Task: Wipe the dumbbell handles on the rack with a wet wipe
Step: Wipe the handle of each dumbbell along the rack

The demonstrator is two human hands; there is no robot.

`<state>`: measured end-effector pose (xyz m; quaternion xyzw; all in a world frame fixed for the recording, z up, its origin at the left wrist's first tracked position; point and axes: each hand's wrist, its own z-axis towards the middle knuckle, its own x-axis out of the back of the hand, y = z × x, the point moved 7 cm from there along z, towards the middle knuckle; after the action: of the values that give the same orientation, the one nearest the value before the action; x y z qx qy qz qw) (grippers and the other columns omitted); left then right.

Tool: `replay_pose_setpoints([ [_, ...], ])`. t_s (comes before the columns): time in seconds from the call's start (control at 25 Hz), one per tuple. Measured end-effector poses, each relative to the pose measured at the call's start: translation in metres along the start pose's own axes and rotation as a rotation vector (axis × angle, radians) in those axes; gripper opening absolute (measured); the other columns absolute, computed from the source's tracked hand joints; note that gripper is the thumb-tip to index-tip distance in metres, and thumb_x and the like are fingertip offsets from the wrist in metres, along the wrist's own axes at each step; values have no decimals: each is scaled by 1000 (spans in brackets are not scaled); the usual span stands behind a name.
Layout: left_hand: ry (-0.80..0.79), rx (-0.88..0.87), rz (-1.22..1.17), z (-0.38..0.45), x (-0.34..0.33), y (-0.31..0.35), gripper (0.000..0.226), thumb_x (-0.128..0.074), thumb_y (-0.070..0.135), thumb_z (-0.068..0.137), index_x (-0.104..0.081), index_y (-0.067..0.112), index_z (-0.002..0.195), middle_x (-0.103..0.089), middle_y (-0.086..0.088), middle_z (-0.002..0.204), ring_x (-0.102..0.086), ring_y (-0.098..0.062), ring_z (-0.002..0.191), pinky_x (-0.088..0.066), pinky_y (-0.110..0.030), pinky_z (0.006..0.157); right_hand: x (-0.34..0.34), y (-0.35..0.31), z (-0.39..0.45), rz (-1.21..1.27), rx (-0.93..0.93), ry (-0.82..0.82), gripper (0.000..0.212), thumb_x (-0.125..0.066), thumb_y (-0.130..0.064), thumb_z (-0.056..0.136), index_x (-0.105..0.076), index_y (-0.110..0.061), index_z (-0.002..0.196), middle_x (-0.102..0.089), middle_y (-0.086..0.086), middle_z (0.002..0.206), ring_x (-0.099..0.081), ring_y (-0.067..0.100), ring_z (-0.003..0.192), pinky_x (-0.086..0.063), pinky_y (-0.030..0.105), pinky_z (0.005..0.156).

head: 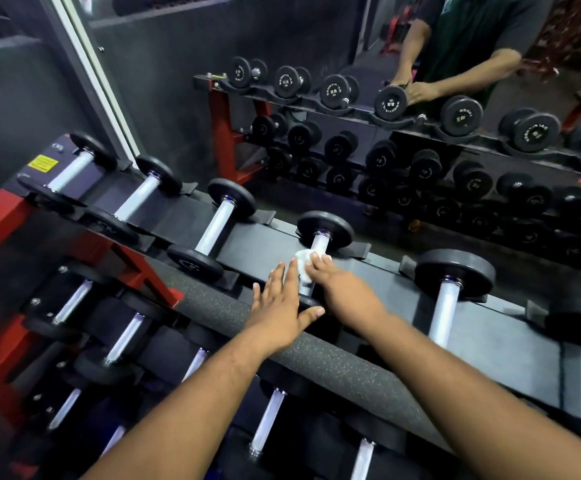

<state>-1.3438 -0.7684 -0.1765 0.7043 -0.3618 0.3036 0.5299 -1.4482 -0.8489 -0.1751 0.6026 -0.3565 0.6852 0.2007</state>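
Wiping the fourth dumbbell handle [317,247] on the top rack [268,237]; right hand [342,289] pinches the wet wipe [303,263] onto it; left hand [278,308] flat, fingers straight, steadying the near weight head; next move likely calls for shifting to the neighbouring dumbbell [446,306]; no containers visible.

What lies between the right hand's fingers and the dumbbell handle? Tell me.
The white wet wipe, bunched under the right hand, sits against the handle of the fourth dumbbell on the top tier. The left hand rests open beside it. Head view shows this.
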Motion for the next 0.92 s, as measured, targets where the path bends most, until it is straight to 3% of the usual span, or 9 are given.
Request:
replay_pose_setpoints([
  [0.08,1,-2,6,0,-1,0,100,-45,61,98,31,27,154,29,-2,165,26,-16,151,15,-46,123,10,1,10,-395,154,44,58,-44,-18,97,-35,-14,154,-30,6,162,-25,25,150,-30,49,117],
  [0.16,-4,2,-2,-1,0,1,100,-46,61,98,31,28,153,29,-2,165,26,-16,151,15,-46,123,15,6,23,-686,121,36,56,-33,-23,98,-36,-11,153,-34,10,160,-24,29,151,-32,51,113],
  [0.28,-2,0,-9,-2,2,1,101,-46,62,98,29,26,154,27,-2,165,23,-17,152,14,-49,123,11,-10,39,-771,131,-31,47,-35,-24,102,-43,-11,146,-41,11,154,-20,30,152,-22,54,116],
  [0.4,1,-9,-15,-1,1,-1,102,-45,63,97,29,25,155,27,0,165,23,-17,152,15,-48,123,4,-29,29,-528,386,-199,45,-47,-20,98,-50,-15,142,-44,7,153,-30,21,148,-14,46,120],
  [0.52,9,-12,-12,0,-1,-2,102,-46,63,97,30,26,154,28,-1,165,24,-16,152,15,-47,123,13,-12,-7,-221,526,-282,59,-48,-10,98,-35,-21,155,-25,-1,164,-17,14,153,-6,42,123],
  [0.64,2,-19,-1,1,0,-1,102,-45,64,97,31,26,153,28,-2,165,25,-16,152,15,-47,123,16,21,1,-245,254,-95,74,-42,-2,97,-11,-24,160,-1,-4,168,-3,14,154,-8,47,125],
  [0.72,2,-16,-3,0,1,-1,102,-45,65,96,30,27,154,28,-1,165,25,-15,152,15,-47,122,13,19,6,-32,30,-37,80,-42,4,92,-10,-22,161,3,-4,167,-4,16,154,-17,47,124],
  [0.8,0,-13,-19,-1,1,-1,102,-46,64,96,30,28,154,27,0,165,25,-14,151,15,-47,123,-3,8,-4,151,36,-42,75,-46,2,93,-21,-23,159,-5,-4,166,-16,17,152,-25,42,122],
  [0.92,0,-12,-30,0,0,-2,102,-47,63,96,29,29,154,27,0,165,24,-14,152,14,-47,124,-16,5,-22,216,79,-39,68,-48,-4,96,-28,-23,157,-12,-3,165,-24,17,150,-29,39,120],
])
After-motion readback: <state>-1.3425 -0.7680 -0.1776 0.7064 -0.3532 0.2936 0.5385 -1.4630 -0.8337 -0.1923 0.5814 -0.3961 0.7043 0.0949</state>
